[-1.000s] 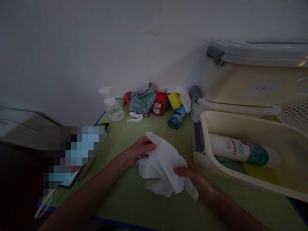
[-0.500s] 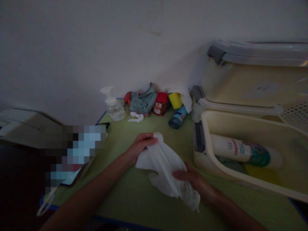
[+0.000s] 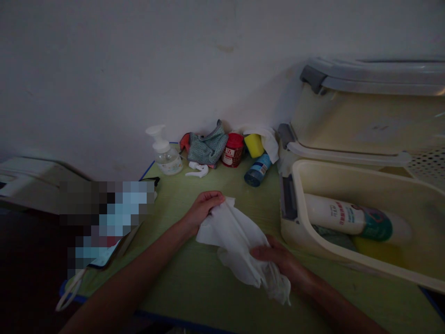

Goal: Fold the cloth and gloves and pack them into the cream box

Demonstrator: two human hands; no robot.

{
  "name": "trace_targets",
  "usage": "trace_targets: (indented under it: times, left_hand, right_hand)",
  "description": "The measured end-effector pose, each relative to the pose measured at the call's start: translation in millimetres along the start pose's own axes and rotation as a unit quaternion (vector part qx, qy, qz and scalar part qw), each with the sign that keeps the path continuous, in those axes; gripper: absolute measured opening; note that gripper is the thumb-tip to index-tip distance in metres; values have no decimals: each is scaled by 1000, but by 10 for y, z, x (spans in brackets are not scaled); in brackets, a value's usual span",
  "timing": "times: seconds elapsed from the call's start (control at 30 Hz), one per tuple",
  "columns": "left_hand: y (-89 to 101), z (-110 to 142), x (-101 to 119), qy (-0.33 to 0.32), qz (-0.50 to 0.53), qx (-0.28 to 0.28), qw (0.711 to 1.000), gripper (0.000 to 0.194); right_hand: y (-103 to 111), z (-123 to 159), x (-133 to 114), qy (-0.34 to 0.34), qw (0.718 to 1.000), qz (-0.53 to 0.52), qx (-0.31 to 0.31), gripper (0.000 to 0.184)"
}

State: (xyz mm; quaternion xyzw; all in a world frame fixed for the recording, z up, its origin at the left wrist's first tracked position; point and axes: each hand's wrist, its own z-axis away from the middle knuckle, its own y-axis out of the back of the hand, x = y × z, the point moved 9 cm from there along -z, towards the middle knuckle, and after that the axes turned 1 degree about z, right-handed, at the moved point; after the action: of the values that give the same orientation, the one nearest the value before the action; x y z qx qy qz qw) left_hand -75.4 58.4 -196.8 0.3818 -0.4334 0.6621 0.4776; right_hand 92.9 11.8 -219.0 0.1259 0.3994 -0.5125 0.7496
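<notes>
A crumpled white cloth [image 3: 236,239] is stretched between both my hands just above the green tabletop [image 3: 181,278]. My left hand [image 3: 203,208] pinches its upper left corner. My right hand [image 3: 278,260] grips its lower right part, and a bunched end hangs down past that hand. The cloth lies diagonally from upper left to lower right.
An open cream plastic bin [image 3: 361,185] at the right holds a white bottle [image 3: 347,218]. Along the wall stand a pump dispenser [image 3: 165,153], a patterned cloth [image 3: 206,148], a red can [image 3: 232,149], a yellow cup [image 3: 253,144] and a blue bottle [image 3: 256,170]. A closed lidded box [image 3: 368,106] sits behind the bin.
The cloth has been drawn out longer and narrower between my hands. My left hand shifted slightly up and left; my right hand lowered a little.
</notes>
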Motion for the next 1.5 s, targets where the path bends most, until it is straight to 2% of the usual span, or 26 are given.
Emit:
trace_targets:
  times: [0.33,0.57,0.87,1.2,1.5]
  left_hand:
    - [-20,18,-1,9,51,-4,999,33]
    - [-37,37,5,26,46,-28,998,32]
    - [-92,57,25,12,16,-72,997,31]
    - [11,-5,67,-23,-12,-21,999,29]
    - [21,11,187,-68,-54,-13,996,27]
  right_hand:
    - [23,7,10,-2,1000,11,9,39]
    - [25,3,43,-6,1000,0,8,41]
    - [-2,7,54,-9,999,-36,7,41]
    - [18,9,36,-1,999,-28,19,40]
    - [71,-36,43,11,1000,8,25,37]
